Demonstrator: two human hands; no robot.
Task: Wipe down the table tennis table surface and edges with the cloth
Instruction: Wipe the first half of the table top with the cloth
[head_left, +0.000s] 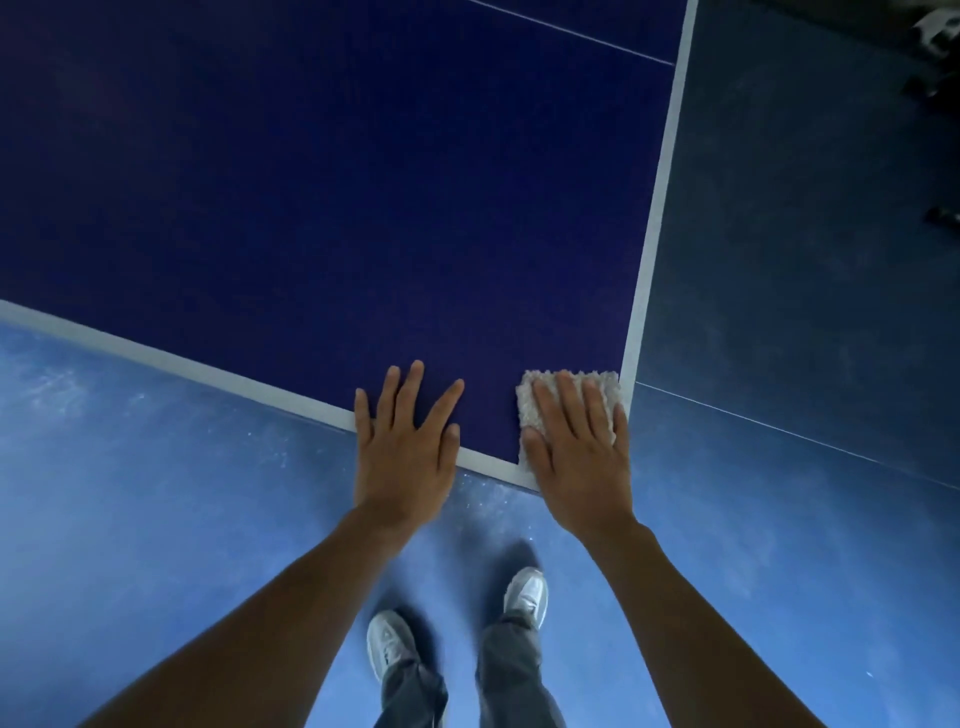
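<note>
Plainly, the wiping is at a corner: the cloth (530, 408) lies flat on the near right corner of the worktop (337, 208), where the white side line (652, 223) meets the white near line (156, 353).

The right grip (576, 441) lies on top of the cloth, palm down. Its fingers are straight and close together, pointing away from the person, and the thumb lies along the cloth's left side. It presses the cloth flat and does not pinch it, and the heel of the palm overhangs the corner.

The left grip (405, 436) rests bare on the worktop just beside the cloth but apart from it. Its fingers are spread wide and flat, the palm lies across the near line, and it holds nothing. I judge it a brace for the lean.

Both forearms reach forward and down from the bottom of the view, nearly straight.

How much of the dark blue surface has been wiped cannot be told from its look. The next move, I judge, calls for even pressure through the flat palm while the cloth slides along one of the white lines or out over the blue field, without rucking up or slipping off the corner. To wipe the edge faces, the fingers would likely have to curl the cloth over the rim.
</note>
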